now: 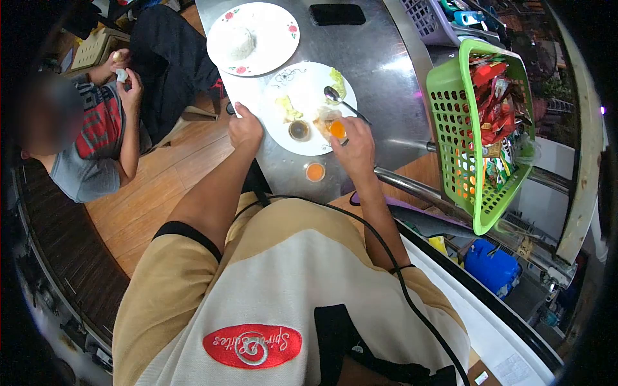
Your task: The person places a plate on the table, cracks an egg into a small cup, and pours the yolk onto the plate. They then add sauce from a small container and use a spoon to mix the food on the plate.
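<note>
My right hand [355, 145] grips a small clear cup of orange sauce [337, 130] over the near right part of a white plate [290, 143]. On that plate are a small cup of dark sauce [299, 130], lettuce pieces [288, 108], a spoon [333, 94] and some light brown food [324, 118] partly behind the cup. Another cup of orange sauce [315, 172] stands on the metal table [393, 96], nearer to me. Closed at the table's left edge is my left hand [247, 128], its thumb pointing away and its other fingers mostly hidden.
A second plate with a rice mound [241, 42] stands farther back, beside a black phone [337, 14]. At right is a green basket [473, 135] of packets, near a purple basket [430, 20]. A person [100, 132] sits at left, holding something small and pale.
</note>
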Motion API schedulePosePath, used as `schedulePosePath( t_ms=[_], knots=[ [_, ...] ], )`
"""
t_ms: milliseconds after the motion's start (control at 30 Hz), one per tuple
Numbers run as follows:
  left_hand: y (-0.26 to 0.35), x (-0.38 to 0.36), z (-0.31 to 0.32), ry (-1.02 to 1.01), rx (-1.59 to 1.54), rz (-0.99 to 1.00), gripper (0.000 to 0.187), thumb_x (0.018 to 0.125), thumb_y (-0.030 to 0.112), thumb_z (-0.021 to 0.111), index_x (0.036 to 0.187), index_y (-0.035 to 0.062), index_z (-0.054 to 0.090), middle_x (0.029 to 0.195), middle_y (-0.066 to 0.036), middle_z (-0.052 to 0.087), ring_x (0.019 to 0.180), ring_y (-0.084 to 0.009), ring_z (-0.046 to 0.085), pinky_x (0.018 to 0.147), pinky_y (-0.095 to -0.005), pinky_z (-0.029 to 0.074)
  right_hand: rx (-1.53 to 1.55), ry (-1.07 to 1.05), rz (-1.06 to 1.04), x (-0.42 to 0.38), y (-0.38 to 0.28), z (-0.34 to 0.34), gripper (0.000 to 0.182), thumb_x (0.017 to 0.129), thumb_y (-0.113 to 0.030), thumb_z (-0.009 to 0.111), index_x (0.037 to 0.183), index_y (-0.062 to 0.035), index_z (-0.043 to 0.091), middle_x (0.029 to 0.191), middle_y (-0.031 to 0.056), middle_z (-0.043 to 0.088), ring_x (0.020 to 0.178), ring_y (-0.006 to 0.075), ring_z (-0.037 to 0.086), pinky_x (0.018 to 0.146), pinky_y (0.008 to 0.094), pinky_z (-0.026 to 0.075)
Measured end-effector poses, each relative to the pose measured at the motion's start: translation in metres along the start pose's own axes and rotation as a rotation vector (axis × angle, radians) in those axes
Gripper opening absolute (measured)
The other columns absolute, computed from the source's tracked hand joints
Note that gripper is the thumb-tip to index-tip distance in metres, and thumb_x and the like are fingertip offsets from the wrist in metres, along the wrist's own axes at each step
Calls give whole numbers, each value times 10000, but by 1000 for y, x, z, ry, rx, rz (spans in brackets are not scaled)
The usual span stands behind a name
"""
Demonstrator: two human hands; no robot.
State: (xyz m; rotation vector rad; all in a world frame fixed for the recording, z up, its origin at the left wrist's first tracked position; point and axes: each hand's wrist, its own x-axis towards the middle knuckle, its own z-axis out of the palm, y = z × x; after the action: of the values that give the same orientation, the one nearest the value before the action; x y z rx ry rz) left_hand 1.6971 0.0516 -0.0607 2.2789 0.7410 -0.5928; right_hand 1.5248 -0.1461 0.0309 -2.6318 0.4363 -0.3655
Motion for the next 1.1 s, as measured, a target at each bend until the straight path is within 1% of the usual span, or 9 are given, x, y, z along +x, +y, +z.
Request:
schedulePosePath(
  t_ms=[133, 233, 300, 433, 733, 800, 933, 1000, 1100],
  knots=[
    [0, -4, -2, 33, -30, 58, 822, 1036, 628, 281, 1315, -54, 644, 1274, -321, 656, 1235, -468, 609, 1060, -528, 457, 4, -1, -8, 0, 0, 0, 460, 741, -78, 814, 1181, -19, 691, 1186, 166, 664, 1098, 367, 631, 960, 443, 521],
    [2, -5, -4, 22, -25, 55, 814, 1039, 619, 280, 1325, -54, 637, 1281, -320, 654, 1240, -466, 606, 1063, -522, 456, 13, 6, 0, 1, -1, -1, 464, 739, -73, 811, 1185, -28, 694, 1185, 162, 663, 1093, 368, 631, 957, 444, 521],
    [3, -5, -5, 13, -22, 61, 812, 1040, 616, 279, 1328, -56, 635, 1281, -322, 653, 1240, -466, 606, 1063, -521, 456, 14, -21, 39, 2, -2, -4, 453, 766, -112, 783, 1202, -52, 681, 1211, 155, 649, 1100, 384, 607, 968, 470, 500],
    [2, -5, -4, 35, -12, 69, 814, 1042, 610, 279, 1328, -68, 629, 1285, -332, 646, 1245, -465, 603, 1070, -519, 452, 10, -41, 48, 5, 1, -2, 452, 767, -111, 782, 1205, -56, 683, 1208, 149, 650, 1094, 382, 607, 968, 469, 498],
    [3, -7, -4, 37, -47, 82, 815, 1045, 609, 282, 1355, -75, 599, 1271, -337, 650, 1247, -469, 602, 1077, -517, 447, 32, -17, -6, 13, 3, -6, 402, 760, -105, 771, 1151, -53, 696, 1159, 155, 660, 1034, 388, 621, 929, 475, 504],
    [6, -10, -8, 23, -48, 80, 820, 1045, 612, 278, 1349, -76, 604, 1270, -339, 649, 1244, -472, 603, 1074, -522, 449, -18, -45, -7, 15, 4, -7, 409, 733, -89, 826, 1120, -14, 713, 1128, 167, 681, 1042, 365, 656, 921, 432, 537],
    [9, -9, -14, -52, 37, 33, 839, 1043, 624, 260, 1322, -80, 624, 1260, -344, 652, 1229, -481, 609, 1059, -538, 456, 31, -30, 37, 18, 5, -7, 412, 742, -108, 845, 1122, -16, 714, 1122, 160, 690, 1031, 339, 673, 911, 407, 545],
    [6, -8, -10, -18, 15, 42, 826, 1041, 619, 268, 1318, -67, 635, 1246, -352, 652, 1212, -500, 612, 1059, -545, 456, 262, -9, 165, 27, 6, -6, 408, 744, -121, 864, 1105, -12, 707, 1122, 150, 696, 1020, 305, 685, 904, 387, 549],
    [5, -7, -7, 21, -20, 60, 819, 1039, 613, 275, 1304, -67, 646, 1227, -364, 652, 1194, -516, 617, 1057, -552, 458, 285, -14, 167, 51, -10, 0, 383, 746, -122, 873, 1071, -20, 699, 1089, 136, 705, 986, 282, 683, 880, 389, 550]
  ],
)
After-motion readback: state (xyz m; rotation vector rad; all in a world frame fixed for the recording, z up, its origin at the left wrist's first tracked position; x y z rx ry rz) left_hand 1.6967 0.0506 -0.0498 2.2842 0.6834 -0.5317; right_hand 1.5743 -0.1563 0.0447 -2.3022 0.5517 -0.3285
